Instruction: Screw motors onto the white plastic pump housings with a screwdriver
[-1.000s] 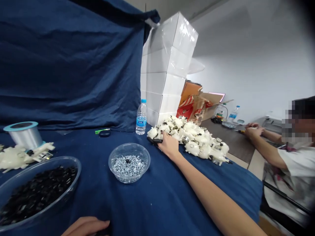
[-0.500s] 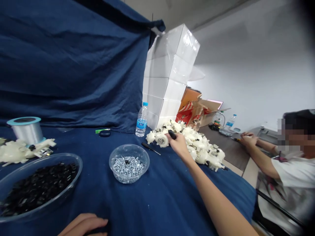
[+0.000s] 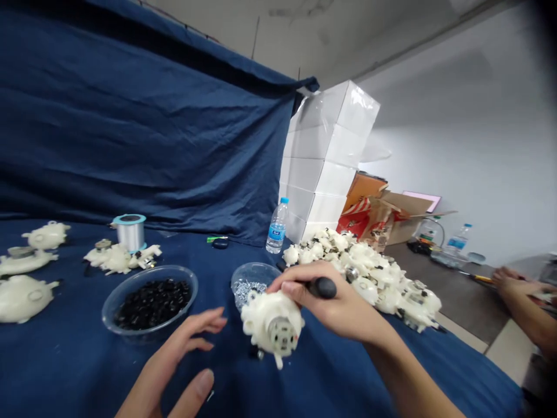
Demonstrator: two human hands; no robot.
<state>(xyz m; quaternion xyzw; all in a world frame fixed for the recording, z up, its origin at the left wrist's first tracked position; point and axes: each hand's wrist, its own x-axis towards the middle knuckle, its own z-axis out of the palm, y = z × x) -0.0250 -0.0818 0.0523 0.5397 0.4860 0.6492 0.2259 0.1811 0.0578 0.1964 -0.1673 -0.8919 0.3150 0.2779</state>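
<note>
Near the table (image 3: 65,360) edge, the right hand (image 3: 348,310) has its grip closed on a white housing (image 3: 270,322) and screwdriver (image 3: 324,287) together; the left hand (image 3: 180,357) is spread, empty. So crowded, the housing may slip.

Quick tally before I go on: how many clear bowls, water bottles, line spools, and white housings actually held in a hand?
Clear bowls: 2, black-parts bowl, screw bowl
Water bottles: 2, near bottle, far bottle
Line spool: 1
White housing in right hand: 1
Total: 6
</note>
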